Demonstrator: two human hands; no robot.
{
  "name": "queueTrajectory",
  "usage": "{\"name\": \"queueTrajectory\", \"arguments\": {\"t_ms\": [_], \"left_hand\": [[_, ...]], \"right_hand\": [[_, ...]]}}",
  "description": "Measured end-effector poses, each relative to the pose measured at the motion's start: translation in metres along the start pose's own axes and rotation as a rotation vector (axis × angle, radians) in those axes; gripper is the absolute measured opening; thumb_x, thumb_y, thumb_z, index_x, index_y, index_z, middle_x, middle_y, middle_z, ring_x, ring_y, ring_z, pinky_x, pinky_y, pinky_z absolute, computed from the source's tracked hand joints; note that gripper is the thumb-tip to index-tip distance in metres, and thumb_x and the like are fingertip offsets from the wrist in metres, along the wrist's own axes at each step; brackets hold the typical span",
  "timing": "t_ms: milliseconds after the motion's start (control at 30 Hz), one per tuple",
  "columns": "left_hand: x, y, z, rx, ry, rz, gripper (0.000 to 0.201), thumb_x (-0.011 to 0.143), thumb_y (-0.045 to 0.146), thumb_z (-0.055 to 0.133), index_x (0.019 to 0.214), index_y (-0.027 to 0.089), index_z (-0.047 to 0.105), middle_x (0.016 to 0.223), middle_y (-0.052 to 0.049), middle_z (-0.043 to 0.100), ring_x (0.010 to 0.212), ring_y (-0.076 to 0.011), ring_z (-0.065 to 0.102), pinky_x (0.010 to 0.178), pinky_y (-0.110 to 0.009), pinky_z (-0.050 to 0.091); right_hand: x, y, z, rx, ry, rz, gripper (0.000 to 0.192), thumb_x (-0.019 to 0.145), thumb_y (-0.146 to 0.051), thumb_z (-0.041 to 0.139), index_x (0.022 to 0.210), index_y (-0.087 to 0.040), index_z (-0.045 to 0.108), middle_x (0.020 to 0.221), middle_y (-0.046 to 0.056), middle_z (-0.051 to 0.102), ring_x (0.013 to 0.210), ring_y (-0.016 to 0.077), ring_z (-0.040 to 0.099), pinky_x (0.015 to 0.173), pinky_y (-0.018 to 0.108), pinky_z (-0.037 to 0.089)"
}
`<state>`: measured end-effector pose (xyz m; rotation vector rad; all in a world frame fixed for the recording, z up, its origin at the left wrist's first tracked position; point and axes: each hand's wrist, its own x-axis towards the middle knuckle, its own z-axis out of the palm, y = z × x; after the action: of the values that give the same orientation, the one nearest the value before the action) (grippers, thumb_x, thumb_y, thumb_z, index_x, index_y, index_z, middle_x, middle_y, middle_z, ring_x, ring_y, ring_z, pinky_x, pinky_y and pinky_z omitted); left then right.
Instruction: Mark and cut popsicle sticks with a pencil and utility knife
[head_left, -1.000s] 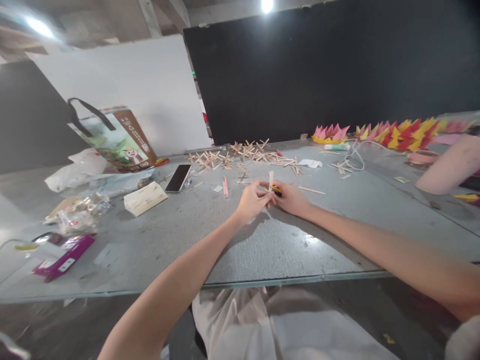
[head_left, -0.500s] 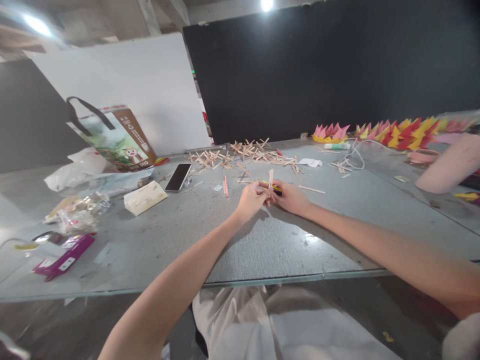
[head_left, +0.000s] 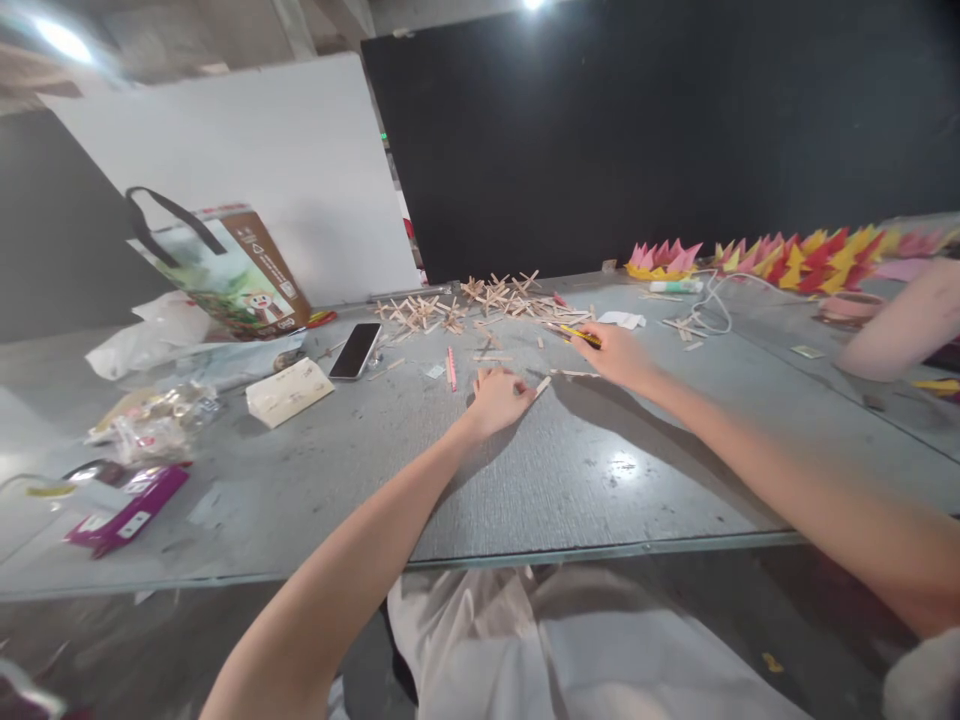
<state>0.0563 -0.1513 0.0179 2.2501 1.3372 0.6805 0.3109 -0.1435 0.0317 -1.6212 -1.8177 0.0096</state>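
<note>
Low over the table, my left hand point(head_left: 498, 402) is closed, pinching a short wooden craft stick point(head_left: 541, 387) that juts out past its fingers to the right. Farther back and to the right, my right hand point(head_left: 616, 352) grips a yellow and black utility knife point(head_left: 583, 336), its tip pointing left. Another craft stick point(head_left: 574, 374) lies on the table just below my right hand. A small cut piece of stick point(head_left: 540, 342) sits between the two hands. Left of my left hand lies a pink marked strip point(head_left: 451, 368).
A heap of craft sticks point(head_left: 499, 297), many crossed, spreads along the back. To the left are a phone point(head_left: 355, 351), a folded paper point(head_left: 289, 393), a printed bag point(head_left: 225, 270) and a purple packet point(head_left: 131, 510). Paper petals point(head_left: 810, 262) and a pink roll point(head_left: 896, 325) stand right.
My hands have moved apart. The right one went back and to the right with the utility knife; the left one dropped slightly left, with the stick now tilted lower.
</note>
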Motion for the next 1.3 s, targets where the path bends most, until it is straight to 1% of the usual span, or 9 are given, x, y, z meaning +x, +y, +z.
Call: {"name": "queueTrajectory", "arguments": {"t_ms": [100, 267, 367, 467, 533, 767, 967, 1133, 1300], "left_hand": [[0.001, -0.002, -0.001, 0.116, -0.032, -0.014, 0.035, 0.093, 0.038, 0.071, 0.064, 0.018, 0.069, 0.129, -0.015, 0.067, 0.134, -0.0424, 0.048, 0.110, -0.058, 0.043], [0.011, -0.016, -0.003, 0.113, -0.032, 0.011, 0.044, 0.098, 0.045, 0.065, 0.063, 0.018, 0.068, 0.119, -0.016, 0.066, 0.132, -0.0409, 0.049, 0.115, -0.058, 0.040], [0.018, -0.028, -0.008, 0.039, 0.040, 0.075, 0.030, 0.088, 0.049, 0.077, 0.093, 0.020, 0.078, 0.124, -0.017, 0.067, 0.135, -0.0419, 0.049, 0.119, -0.060, 0.038], [0.022, -0.041, -0.013, 0.036, -0.041, 0.210, 0.056, 0.083, 0.049, 0.083, 0.135, 0.029, 0.073, 0.151, -0.016, 0.057, 0.148, -0.0407, 0.041, 0.124, -0.060, 0.033], [0.024, -0.047, -0.014, 0.066, -0.122, 0.261, 0.060, 0.086, 0.052, 0.080, 0.143, 0.035, 0.070, 0.161, -0.013, 0.051, 0.154, -0.0401, 0.034, 0.127, -0.063, 0.027], [0.024, -0.052, -0.012, 0.071, -0.232, 0.265, 0.052, 0.092, 0.059, 0.074, 0.138, 0.035, 0.074, 0.168, -0.015, 0.045, 0.161, -0.0433, 0.025, 0.127, -0.069, 0.020], [0.020, -0.047, -0.013, 0.065, -0.221, 0.222, 0.051, 0.090, 0.062, 0.076, 0.134, 0.037, 0.076, 0.168, -0.014, 0.046, 0.161, -0.0437, 0.025, 0.127, -0.072, 0.020], [0.016, -0.041, -0.014, 0.029, -0.208, 0.225, 0.050, 0.087, 0.058, 0.081, 0.132, 0.035, 0.077, 0.164, -0.015, 0.051, 0.160, -0.0440, 0.028, 0.126, -0.072, 0.023], [0.014, -0.036, -0.016, 0.062, -0.224, 0.221, 0.051, 0.090, 0.059, 0.077, 0.136, 0.037, 0.075, 0.165, -0.014, 0.049, 0.160, -0.0443, 0.029, 0.126, -0.073, 0.022]], "right_hand": [[-0.001, 0.003, 0.006, -0.087, -0.051, 0.033, 0.036, 0.101, -0.046, 0.056, 0.104, -0.020, 0.081, 0.085, 0.010, 0.077, 0.067, 0.0218, 0.061, 0.063, 0.031, 0.035], [-0.001, 0.002, 0.010, -0.118, -0.089, 0.029, 0.039, 0.101, -0.047, 0.055, 0.107, -0.020, 0.081, 0.084, 0.010, 0.077, 0.066, 0.0220, 0.061, 0.061, 0.031, 0.034], [0.000, 0.002, 0.005, -0.056, -0.077, 0.009, 0.038, 0.102, -0.048, 0.054, 0.103, -0.021, 0.081, 0.077, 0.009, 0.075, 0.062, 0.0214, 0.059, 0.060, 0.032, 0.035], [0.002, 0.004, 0.002, 0.024, -0.048, -0.031, 0.036, 0.102, -0.048, 0.055, 0.102, -0.021, 0.078, 0.076, 0.007, 0.074, 0.061, 0.0210, 0.059, 0.060, 0.032, 0.036], [0.003, 0.006, 0.001, 0.082, -0.038, -0.028, 0.034, 0.103, -0.049, 0.055, 0.109, -0.022, 0.075, 0.073, 0.005, 0.072, 0.061, 0.0207, 0.060, 0.061, 0.032, 0.038], [0.006, 0.010, 0.002, 0.412, -0.030, 0.090, 0.029, 0.109, -0.048, 0.049, 0.130, -0.028, 0.050, 0.079, -0.002, 0.068, 0.046, 0.0136, 0.052, 0.052, 0.028, 0.041], [0.007, 0.006, 0.004, 0.470, -0.026, 0.063, 0.029, 0.108, -0.051, 0.048, 0.108, -0.025, 0.062, 0.088, 0.002, 0.064, 0.058, 0.0133, 0.060, 0.055, 0.027, 0.047], [0.010, 0.011, 0.011, 0.697, 0.025, 0.091, 0.036, 0.102, -0.042, 0.049, 0.133, -0.028, 0.061, 0.101, 0.005, 0.069, 0.075, 0.0187, 0.067, 0.062, 0.031, 0.057], [0.010, 0.013, 0.010, 0.468, 0.138, 0.062, 0.046, 0.091, -0.029, 0.062, 0.136, -0.025, 0.059, 0.090, 0.003, 0.067, 0.074, 0.0208, 0.065, 0.070, 0.035, 0.055]]}}
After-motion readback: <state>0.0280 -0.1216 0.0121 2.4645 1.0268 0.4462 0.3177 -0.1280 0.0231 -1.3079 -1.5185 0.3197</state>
